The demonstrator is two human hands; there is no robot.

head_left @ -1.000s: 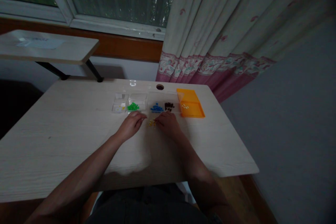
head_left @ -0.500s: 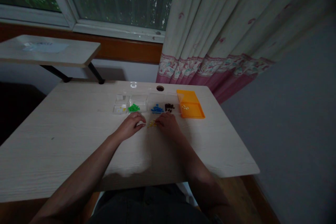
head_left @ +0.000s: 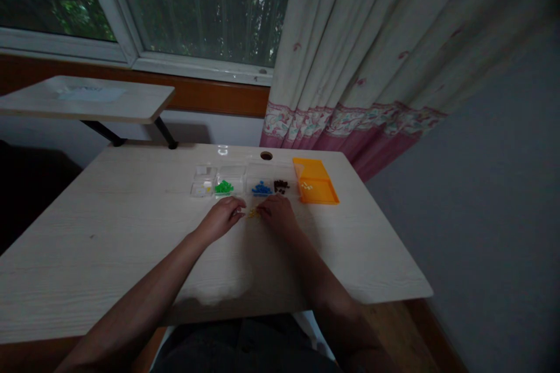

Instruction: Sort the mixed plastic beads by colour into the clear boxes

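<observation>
A small heap of yellow pieces (head_left: pixel 252 213) lies on the table between my two hands. To the left of it is my left hand (head_left: pixel 222 217), its fingers curled in toward the thumb. Something small and pale shows at those fingertips, too small to name. My right hand (head_left: pixel 279 214) reaches over the heap's right side, palm down, fingertips drawn together at the yellow pieces; what they grip is hidden. Just beyond the hands stand clear boxes with green pieces (head_left: pixel 224 187) and blue pieces (head_left: pixel 261 189), and dark brown pieces (head_left: pixel 281 186) lie to their right.
An open orange case (head_left: pixel 321 191) holding a few pale pieces (head_left: pixel 307 186) lies to the right. At the left end of the row is a small clear box (head_left: pixel 202 189). A raised shelf (head_left: pixel 144 106) stands at the table's back left, and a curtain (head_left: pixel 324 93) hangs behind.
The view has tilted slightly up, so the table sits lower in the picture. My left fingers have curled closer together; my right hand stays at the yellow heap.
</observation>
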